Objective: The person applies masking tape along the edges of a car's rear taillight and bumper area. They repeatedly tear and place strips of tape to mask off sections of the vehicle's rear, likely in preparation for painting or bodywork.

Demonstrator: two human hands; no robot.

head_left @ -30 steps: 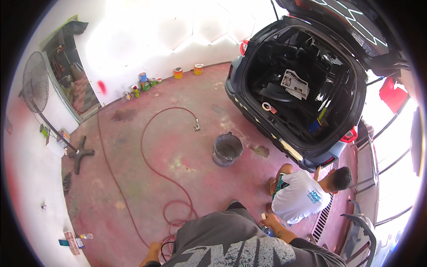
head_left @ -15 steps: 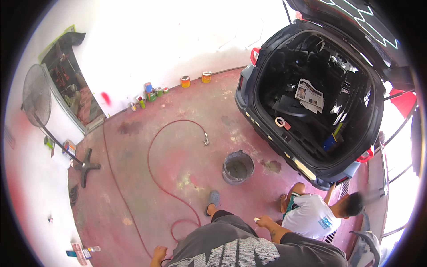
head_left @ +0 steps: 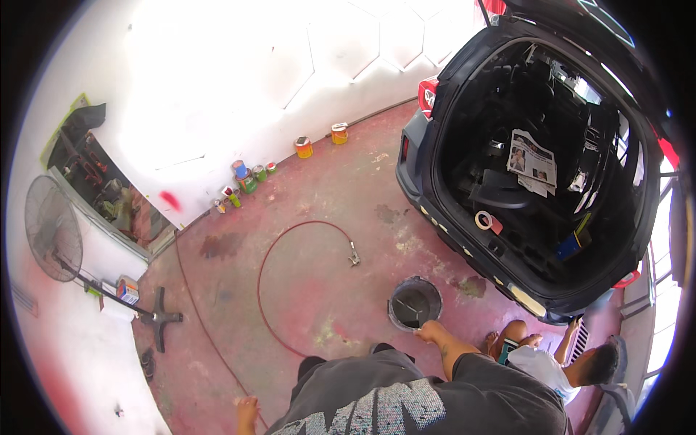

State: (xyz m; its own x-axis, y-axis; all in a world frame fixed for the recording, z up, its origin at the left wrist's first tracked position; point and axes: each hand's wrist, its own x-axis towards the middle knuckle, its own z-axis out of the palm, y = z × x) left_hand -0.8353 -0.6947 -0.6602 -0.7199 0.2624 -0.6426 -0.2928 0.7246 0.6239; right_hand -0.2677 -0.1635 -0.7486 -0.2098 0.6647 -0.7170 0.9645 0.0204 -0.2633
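Observation:
My right hand (head_left: 431, 332) reaches forward to the near rim of a dark bucket (head_left: 396, 319). Its fingers are closed on a small thing, mostly hidden, that I cannot make out. Inside the bucket, a thin dark stick shape leans near the hand. My left hand (head_left: 247, 407) hangs low at my left side, beside a red hose (head_left: 210, 342) that runs along the floor. From above, its fingers look bent, but whether they hold anything is hidden.
A car (head_left: 415, 156) stands at the right with its tailgate up, newspaper (head_left: 533, 159) and a tape roll (head_left: 483, 220) inside. A co-worker (head_left: 540, 366) crouches by its bumper. A spray gun (head_left: 354, 255) lies on the floor. Paint cans (head_left: 303, 147) line the wall; a fan (head_left: 54, 228) stands left.
My right hand has moved forward to the bucket's rim. My view has shifted, and my body is nearer the bucket. The co-worker's head has turned lower beside the car.

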